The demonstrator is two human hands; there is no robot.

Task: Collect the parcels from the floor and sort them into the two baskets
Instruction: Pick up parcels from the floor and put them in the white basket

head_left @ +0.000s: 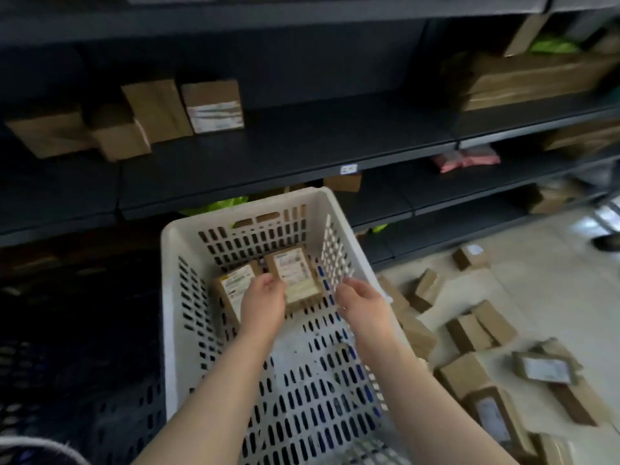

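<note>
The left hand touched two parcels in the basket, its grip impossible to tell, and the right hand hung loose and empty; laying them flat together seemed best.

Both bare forearms reach forward from the bottom, angled in toward each other. Left hand is palm-down with its fingers bent out of sight, so the grip's unclear. Right hand hangs just beside it, fingers relaxed, holding nothing.
</note>
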